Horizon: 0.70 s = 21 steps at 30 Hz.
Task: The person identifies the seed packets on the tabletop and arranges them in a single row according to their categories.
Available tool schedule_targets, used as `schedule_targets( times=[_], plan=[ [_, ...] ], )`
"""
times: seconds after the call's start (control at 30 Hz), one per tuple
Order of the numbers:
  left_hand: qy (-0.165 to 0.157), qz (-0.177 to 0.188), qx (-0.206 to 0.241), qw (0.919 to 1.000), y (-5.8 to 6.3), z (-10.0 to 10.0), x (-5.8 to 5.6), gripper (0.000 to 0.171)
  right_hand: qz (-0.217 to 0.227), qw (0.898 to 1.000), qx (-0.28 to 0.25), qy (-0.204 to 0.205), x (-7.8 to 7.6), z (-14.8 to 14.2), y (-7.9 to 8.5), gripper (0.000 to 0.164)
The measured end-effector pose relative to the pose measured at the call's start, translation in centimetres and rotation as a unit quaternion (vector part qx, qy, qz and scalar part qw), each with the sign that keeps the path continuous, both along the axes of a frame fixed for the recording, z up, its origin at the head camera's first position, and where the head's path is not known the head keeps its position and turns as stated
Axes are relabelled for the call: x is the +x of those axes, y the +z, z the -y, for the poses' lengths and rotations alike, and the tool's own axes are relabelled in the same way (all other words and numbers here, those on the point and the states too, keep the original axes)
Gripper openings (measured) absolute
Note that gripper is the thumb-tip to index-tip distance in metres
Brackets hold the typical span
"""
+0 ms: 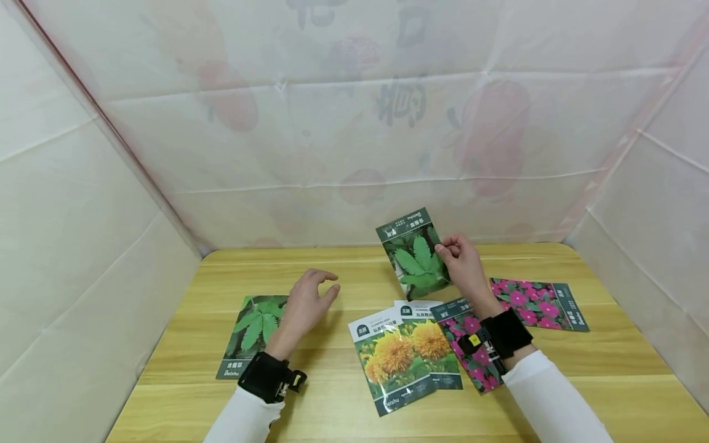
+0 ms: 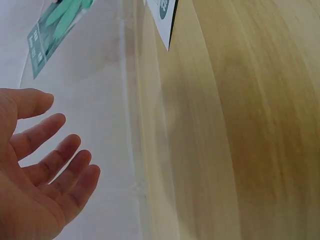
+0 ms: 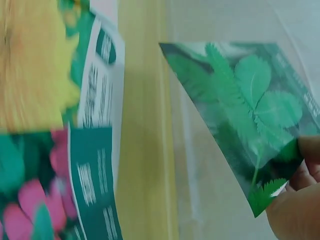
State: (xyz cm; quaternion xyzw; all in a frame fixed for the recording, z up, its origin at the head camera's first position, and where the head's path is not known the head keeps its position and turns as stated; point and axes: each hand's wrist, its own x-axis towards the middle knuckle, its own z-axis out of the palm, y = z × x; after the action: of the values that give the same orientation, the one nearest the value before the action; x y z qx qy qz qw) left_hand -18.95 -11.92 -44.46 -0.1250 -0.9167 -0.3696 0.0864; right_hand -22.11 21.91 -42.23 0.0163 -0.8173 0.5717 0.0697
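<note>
My right hand [image 1: 465, 266] pinches the right edge of a seed packet with green leaves [image 1: 416, 255], held up off the table towards the back. The right wrist view shows the same leaf packet [image 3: 245, 110] between thumb and fingers [image 3: 295, 210]. My left hand [image 1: 308, 303] hovers with loosely bent fingers, holding nothing; its spread fingers [image 2: 55, 170] show in the left wrist view. Beside it, partly covered by the hand, lies another green-leaf packet [image 1: 249, 335]. Two yellow-flower packets [image 1: 392, 360] [image 1: 443, 351] overlap in the middle. A pink-flower packet [image 1: 462, 326] lies partly under my right wrist.
A second pink-flower packet [image 1: 540, 304] lies sideways at the right of the wooden table [image 1: 183, 406]. White cloth walls [image 1: 332, 135] with faint red fruit prints stand behind and on both sides of the table.
</note>
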Motion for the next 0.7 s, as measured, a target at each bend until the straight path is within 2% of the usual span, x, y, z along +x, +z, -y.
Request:
schedule_targets(
  times=[0.07, 0.2, 0.23, 0.3, 0.43, 0.53, 0.63, 0.7],
  plan=[
    [-0.008, -0.008, -0.004, 0.9999, 0.2, -0.4, -0.1, 0.026, -0.005, 0.999, -0.045, 0.007, -0.1, -0.1, -1.2, 0.033],
    [-0.039, -0.024, 0.007, 0.9989, 0.8, -1.3, -0.3, 0.025, 0.008, 0.996, -0.09, 0.018, 0.6, 0.3, -1.2, 0.039],
    [-0.051, -0.028, 0.018, 0.9982, 1.0, -1.6, -0.3, 0.025, 0.012, 0.995, -0.097, 0.021, 0.8, 0.5, -1.1, 0.038],
    [-0.073, -0.028, 0.045, 0.9959, 1.2, -2.2, -0.3, 0.026, 0.039, 0.995, -0.094, 0.02, 1.7, 1.3, 0.3, 0.041],
    [-0.105, -0.015, 0.112, 0.988, 1.3, -3.3, -0.4, 0.029, 0.068, 0.991, -0.116, 0.02, 2.2, 2.3, 0.8, 0.036],
    [-0.112, 0.007, 0.156, 0.9813, 1.3, -4.1, -0.3, 0.031, 0.072, 0.989, -0.13, 0.018, 2.4, 3.0, 0.8, 0.035],
    [-0.109, 0.028, 0.193, 0.9746, 1.3, -4.6, -0.3, 0.033, 0.054, 0.988, -0.14, 0.028, 2.6, 3.4, 0.3, 0.038],
    [-0.1, 0.034, 0.218, 0.9702, 1.5, -4.8, -0.3, 0.036, 0.023, 0.986, -0.156, 0.044, 2.2, 3.0, -1.2, 0.035]
  ],
)
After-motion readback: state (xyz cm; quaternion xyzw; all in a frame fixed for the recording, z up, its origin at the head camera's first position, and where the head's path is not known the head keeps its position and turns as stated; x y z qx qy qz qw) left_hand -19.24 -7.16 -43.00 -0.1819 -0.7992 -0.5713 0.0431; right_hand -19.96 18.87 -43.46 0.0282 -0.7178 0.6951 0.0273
